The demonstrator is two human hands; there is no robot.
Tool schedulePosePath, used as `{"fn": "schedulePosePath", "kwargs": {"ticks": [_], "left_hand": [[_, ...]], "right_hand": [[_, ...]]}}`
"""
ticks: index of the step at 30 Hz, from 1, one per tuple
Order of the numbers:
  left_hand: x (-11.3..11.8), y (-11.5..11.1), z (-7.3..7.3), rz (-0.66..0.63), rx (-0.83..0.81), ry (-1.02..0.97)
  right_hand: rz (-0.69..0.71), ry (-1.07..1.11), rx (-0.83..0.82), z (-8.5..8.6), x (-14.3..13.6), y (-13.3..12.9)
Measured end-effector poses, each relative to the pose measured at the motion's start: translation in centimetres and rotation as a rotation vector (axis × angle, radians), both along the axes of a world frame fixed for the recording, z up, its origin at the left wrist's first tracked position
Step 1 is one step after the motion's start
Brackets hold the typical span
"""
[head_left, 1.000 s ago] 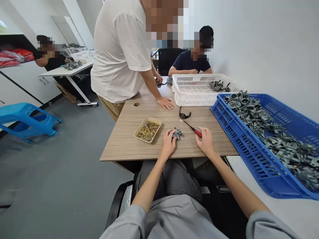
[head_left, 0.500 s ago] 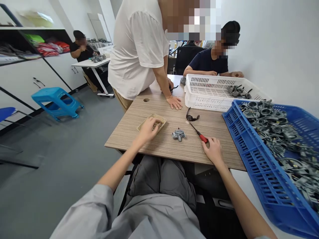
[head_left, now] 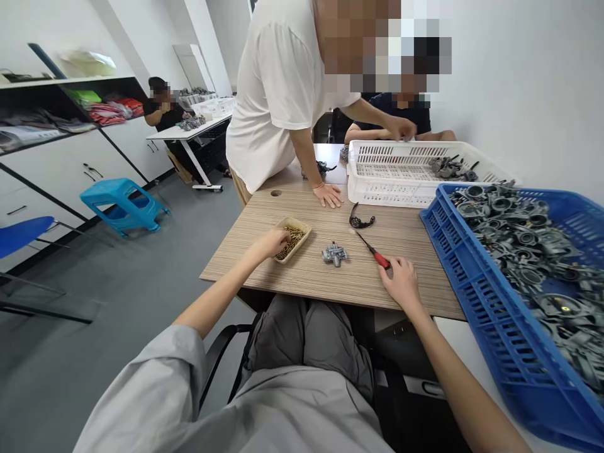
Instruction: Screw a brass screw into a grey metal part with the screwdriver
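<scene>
At the left edge of a small cream tray [head_left: 307,228] is my left hand [head_left: 274,243], its fingers curled together at the brass-coloured small parts [head_left: 293,241] inside. Whatever sits between those fingertips is hidden. My right hand [head_left: 400,280] rests on the table with its thumb and fingers closed on the handle end of a screwdriver [head_left: 380,259], which has a red handle and a dark shaft pointing away to the left. Between my hands a grey metal carburetor-like part [head_left: 335,253] lies on the wood-grain table [head_left: 302,280]. Beyond it is a black wristwatch [head_left: 361,222].
A blue crate [head_left: 465,264] heaped with grey metal parts stands on the right. Behind it sits a white crate [head_left: 401,196] with a few parts. A person in a white shirt [head_left: 278,94] leans on the table, one hand [head_left: 328,194] flat near the watch.
My left hand has drawn back left from over the tray, uncovering more brass pieces; the tray has turned. The standing person's other arm now reaches over the white crate. My right hand stays on the screwdriver.
</scene>
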State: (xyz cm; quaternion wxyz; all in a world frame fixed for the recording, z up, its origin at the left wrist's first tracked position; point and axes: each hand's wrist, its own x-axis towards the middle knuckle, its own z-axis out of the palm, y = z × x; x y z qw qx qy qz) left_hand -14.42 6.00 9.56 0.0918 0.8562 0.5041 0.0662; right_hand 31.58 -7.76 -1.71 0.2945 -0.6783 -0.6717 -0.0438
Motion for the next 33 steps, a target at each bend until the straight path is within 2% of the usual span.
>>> {"fn": "schedulePosePath", "kwargs": {"ticks": [9,16,22,33], "left_hand": [[0.6,1.0,-0.7,0.006,0.001,0.034],[0.4,1.0,-0.6,-0.013,0.01,-0.098],[0.1,1.5,0.0,0.028,0.01,-0.303],[3.3,3.2,-1.2,-0.02,0.008,-0.397]], "right_hand": [[-0.005,-0.023,0.027,0.0,-0.2,0.0],[0.015,-0.011,0.031,-0.4,0.3,0.2],[0.013,-0.012,0.023,-0.4,0.4,0.3],[0.021,-0.005,0.038,0.0,0.2,0.2]]}}
